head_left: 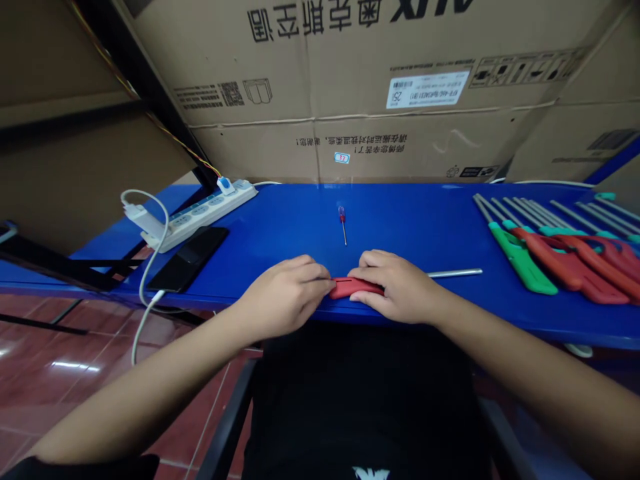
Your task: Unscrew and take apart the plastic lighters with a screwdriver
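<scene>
A red long-necked lighter [354, 288] lies level at the table's near edge, its metal tube [455, 273] pointing right. My right hand [395, 285] is wrapped around its handle, thumb below and fingers above. At the handle's left end, my left hand [293, 293] is closed, its fingertips pinching that end. Whether these fingertips also hold a small part is hidden. Beyond both hands, a small screwdriver [343, 217] with a red and clear handle rests on the blue table [290, 227], tip toward me.
Several long-necked lighters lie at the right, one green [525, 260] and the others red [565, 263]. On the left are a black phone [190, 259] with a white cable and a white power strip [205, 212]. A large cardboard box [350, 80] stands behind the table.
</scene>
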A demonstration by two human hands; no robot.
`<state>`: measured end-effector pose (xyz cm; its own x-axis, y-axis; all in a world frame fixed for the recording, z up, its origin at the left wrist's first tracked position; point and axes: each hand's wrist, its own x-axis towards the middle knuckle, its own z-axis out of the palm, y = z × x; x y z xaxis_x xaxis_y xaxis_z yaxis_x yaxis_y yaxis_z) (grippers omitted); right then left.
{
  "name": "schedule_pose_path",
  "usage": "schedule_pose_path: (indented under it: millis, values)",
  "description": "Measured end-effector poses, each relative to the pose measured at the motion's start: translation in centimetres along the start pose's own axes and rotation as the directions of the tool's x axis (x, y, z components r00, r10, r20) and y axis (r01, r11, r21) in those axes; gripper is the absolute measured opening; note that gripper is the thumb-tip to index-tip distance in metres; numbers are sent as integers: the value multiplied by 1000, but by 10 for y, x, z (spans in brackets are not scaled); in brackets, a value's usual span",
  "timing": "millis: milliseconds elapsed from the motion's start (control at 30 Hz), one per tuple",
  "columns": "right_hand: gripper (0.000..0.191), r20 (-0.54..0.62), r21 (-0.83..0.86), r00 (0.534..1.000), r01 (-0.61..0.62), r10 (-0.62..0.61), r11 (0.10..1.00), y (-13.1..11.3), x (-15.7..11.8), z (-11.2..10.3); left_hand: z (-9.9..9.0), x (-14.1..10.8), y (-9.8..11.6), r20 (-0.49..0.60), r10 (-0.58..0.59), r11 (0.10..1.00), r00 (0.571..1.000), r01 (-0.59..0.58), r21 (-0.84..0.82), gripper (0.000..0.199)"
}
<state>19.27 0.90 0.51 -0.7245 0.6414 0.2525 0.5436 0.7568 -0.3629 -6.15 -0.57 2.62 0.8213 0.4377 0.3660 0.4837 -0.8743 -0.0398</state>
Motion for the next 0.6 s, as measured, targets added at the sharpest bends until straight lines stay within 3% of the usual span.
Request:
schedule_pose_path:
  millis: [133,267,333,433,500,600]
  values:
    - [28,30,-33,999,14,-13,999,-4,-1,-3,-7,14,-27,30,96,995,995,-96,10,33]
    - [28,-44,-69,999,14,-17,998,-2,-7,-13,-6,28,-43,78,187,976,979,-194,100,47]
    - [27,-100,-82,993,49,-57,995,-5,-8,-23,-4,34,-46,12,165,983,986,-165,86,64]
    - [28,-186,-93,966,163,-178,982,-19,-1,-43,-3,42,-41,-185,156,987,970,-159,-1,83]
    - [32,-210,-107,925,302,-318,947,-36,8,-57,-6,46,-33,-295,102,990,950,-127,-68,83]
    - [35,-189,-146,831,503,-523,852,-60,23,-72,-13,45,-20,-337,-47,990,940,0,-138,78]
